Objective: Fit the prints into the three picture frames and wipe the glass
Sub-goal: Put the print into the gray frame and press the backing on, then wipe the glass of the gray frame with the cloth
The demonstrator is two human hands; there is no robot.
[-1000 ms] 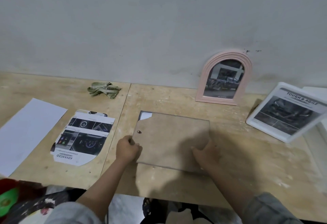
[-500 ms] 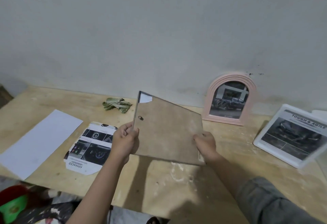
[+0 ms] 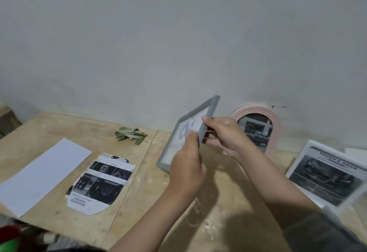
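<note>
**Grey frame held upright above workbench, front facing the camera**

Item 1. A grey picture frame (image 3: pixel 188 132) is being held tilted in the air over the plywood workbench (image 3: pixel 139 172), its glass side facing the viewer, with a pale print showing faintly behind the glass. The left hand (image 3: pixel 186 168) is gripping its lower right edge, fingers curled round it and covering that corner. The right hand (image 3: pixel 224 134) is pinching the frame's right side, thumb lying on the front rim and fingers going behind.

Item 2. An arched pink frame (image 3: pixel 274 118) is leaning against the wall (image 3: pixel 178 43) behind the right hand, which is hiding its left lower part; a dark vehicle picture is showing inside.

Item 3. A white frame (image 3: pixel 325 174) holding a "TOUGH & AGILE" print is sitting at the right, tilted, apart from the hands.

Item 4. A loose arch-cut print (image 3: pixel 101 182) marked "ADVANCED" is lying flat on the bench, left of the left forearm.

Item 5. A blank white sheet (image 3: pixel 41 174) is lying just beside that print, farther left.

Item 6. A crumpled green cloth (image 3: pixel 130 134) is resting near the wall, well apart from the held frame.
</note>
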